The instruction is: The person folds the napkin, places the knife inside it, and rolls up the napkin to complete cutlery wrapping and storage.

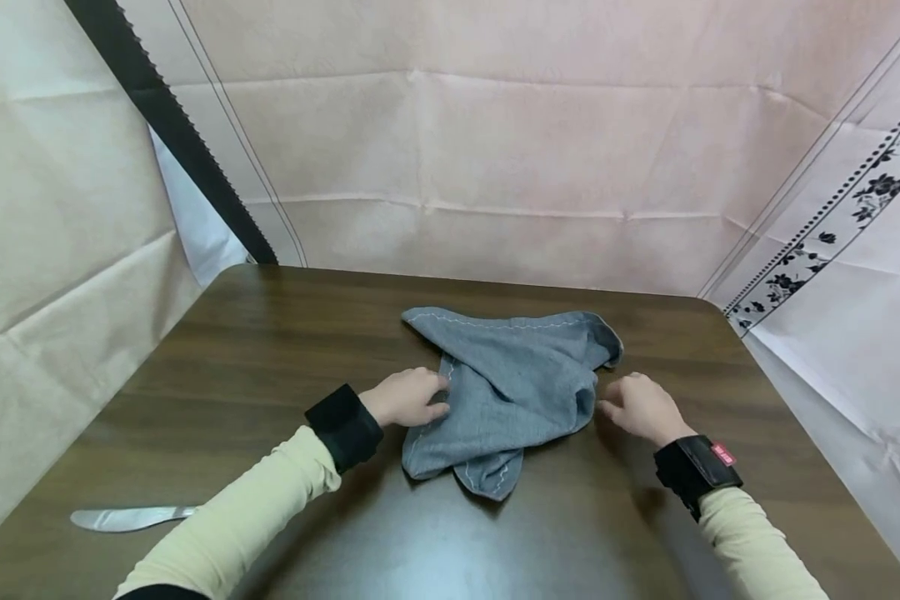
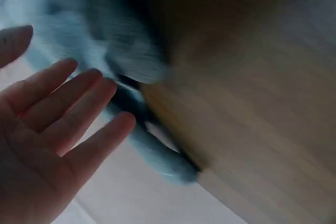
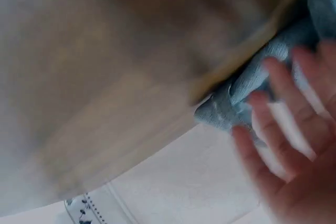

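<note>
A blue-grey cloth (image 1: 510, 383) with pale stitching along its hem lies crumpled on the brown wooden table (image 1: 285, 350). At its left edge is my left hand (image 1: 408, 397); the left wrist view shows the palm and straight, slightly spread fingers (image 2: 86, 111) near the blurred cloth (image 2: 134, 51). My right hand (image 1: 643, 408) is just off the cloth's right side. Its fingers (image 3: 278, 135) are extended and parted in the right wrist view, with the cloth (image 3: 226, 106) behind them. Neither hand grips anything; whether the left fingertips touch the fabric I cannot tell.
A table knife (image 1: 131, 518) lies at the table's left front, its handle end hidden behind my left sleeve (image 1: 232, 508). Pale creased sheets (image 1: 495, 150) hang behind the far edge, with a black strip (image 1: 172, 125) at left and a floral border (image 1: 817, 242) at right.
</note>
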A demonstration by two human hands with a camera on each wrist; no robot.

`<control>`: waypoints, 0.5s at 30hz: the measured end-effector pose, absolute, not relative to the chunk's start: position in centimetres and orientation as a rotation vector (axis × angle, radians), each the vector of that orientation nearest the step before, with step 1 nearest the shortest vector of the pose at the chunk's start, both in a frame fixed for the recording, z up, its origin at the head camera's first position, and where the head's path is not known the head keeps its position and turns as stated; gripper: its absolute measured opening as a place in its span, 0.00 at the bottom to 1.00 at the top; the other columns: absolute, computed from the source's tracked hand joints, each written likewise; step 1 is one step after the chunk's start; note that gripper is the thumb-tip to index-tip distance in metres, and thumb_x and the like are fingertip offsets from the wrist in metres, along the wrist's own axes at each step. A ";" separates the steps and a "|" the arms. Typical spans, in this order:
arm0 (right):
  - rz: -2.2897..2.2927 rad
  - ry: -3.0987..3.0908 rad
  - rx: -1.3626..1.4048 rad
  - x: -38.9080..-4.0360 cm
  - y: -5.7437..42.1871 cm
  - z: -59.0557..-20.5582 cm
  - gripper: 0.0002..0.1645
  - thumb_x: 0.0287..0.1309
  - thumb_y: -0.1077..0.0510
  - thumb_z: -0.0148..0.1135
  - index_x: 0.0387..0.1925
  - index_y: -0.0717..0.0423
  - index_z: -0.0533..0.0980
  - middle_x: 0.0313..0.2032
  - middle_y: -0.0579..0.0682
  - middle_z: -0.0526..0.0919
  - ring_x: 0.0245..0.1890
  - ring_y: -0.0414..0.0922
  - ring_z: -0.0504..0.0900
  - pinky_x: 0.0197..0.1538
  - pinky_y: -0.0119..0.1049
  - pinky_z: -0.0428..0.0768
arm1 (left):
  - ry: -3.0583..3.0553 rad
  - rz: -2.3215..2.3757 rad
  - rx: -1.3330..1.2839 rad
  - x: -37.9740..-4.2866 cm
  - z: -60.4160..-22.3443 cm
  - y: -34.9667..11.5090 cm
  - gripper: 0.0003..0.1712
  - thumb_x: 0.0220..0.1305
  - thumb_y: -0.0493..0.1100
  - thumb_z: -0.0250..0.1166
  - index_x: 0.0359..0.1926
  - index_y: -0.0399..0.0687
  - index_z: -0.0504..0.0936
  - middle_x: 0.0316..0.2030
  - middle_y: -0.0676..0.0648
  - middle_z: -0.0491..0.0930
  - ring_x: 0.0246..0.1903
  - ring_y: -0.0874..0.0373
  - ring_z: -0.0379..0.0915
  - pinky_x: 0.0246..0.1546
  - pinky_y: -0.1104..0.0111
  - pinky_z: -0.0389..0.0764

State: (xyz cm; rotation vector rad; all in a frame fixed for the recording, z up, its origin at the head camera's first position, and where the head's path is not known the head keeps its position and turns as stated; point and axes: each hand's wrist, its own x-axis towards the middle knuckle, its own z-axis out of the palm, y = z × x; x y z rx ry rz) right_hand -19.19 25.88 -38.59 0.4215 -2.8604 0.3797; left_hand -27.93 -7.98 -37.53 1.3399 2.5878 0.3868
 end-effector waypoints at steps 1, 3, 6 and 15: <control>0.393 -2.830 0.512 -18.9 25.7 -38.8 0.01 0.48 0.64 0.64 0.25 0.59 0.81 0.26 0.50 0.81 0.32 0.50 0.78 0.35 0.45 0.74 | 2.584 0.345 1.315 -28.0 -37.6 -8.3 0.20 0.64 0.45 0.56 0.53 0.37 0.75 0.46 0.41 0.77 0.43 0.52 0.75 0.42 0.63 0.74; 0.460 -2.753 0.728 -18.5 25.0 -39.3 0.04 0.48 0.64 0.65 0.29 0.58 0.82 0.30 0.49 0.83 0.36 0.49 0.78 0.39 0.45 0.75 | 2.587 0.275 1.259 -28.3 -37.8 -8.8 0.26 0.65 0.47 0.55 0.60 0.38 0.69 0.57 0.40 0.70 0.55 0.49 0.67 0.52 0.59 0.68; 0.556 -2.733 0.933 -17.7 23.7 -39.8 0.18 0.51 0.62 0.64 0.46 0.60 0.79 0.44 0.53 0.81 0.48 0.52 0.75 0.47 0.49 0.72 | 2.595 0.223 1.229 -28.8 -38.0 -9.1 0.28 0.64 0.47 0.56 0.62 0.40 0.66 0.61 0.39 0.65 0.60 0.46 0.60 0.56 0.53 0.63; 0.269 -2.877 0.703 -18.8 20.8 -40.8 0.32 0.52 0.58 0.62 0.60 0.60 0.67 0.55 0.60 0.72 0.55 0.58 0.67 0.51 0.53 0.68 | 2.585 -0.014 1.348 -28.4 -38.8 -7.1 0.29 0.62 0.47 0.59 0.64 0.48 0.65 0.65 0.42 0.59 0.63 0.46 0.53 0.55 0.44 0.59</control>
